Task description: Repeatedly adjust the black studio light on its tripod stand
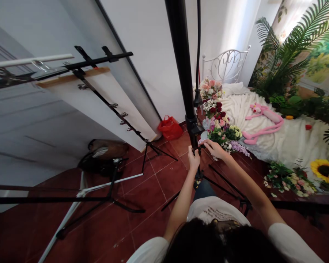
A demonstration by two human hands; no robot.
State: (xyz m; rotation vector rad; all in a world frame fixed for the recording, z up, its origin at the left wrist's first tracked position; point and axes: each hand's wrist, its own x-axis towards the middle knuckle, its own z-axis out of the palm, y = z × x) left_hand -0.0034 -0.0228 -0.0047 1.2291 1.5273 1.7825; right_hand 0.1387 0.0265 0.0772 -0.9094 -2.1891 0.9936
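Observation:
A tall black stand (181,54) rises upright in front of me, thick at the top, with a clamp collar (193,124) partway down. My left hand (193,157) is wrapped round its pole just below that collar. On the right side of the pole, my right hand (212,148) has its fingers closed on a small black knob (201,146). A black cable (198,47) hangs beside the stand. The tripod legs (219,184) spread over the red tiled floor near my feet.
A white board (98,109) with clips hangs on another stand at the left. A red bag (170,128) sits by the wall. At the right are bouquets (219,126), a pink plush toy (271,118) on white cloth (233,106), palm leaves (296,47) and a sunflower (325,170).

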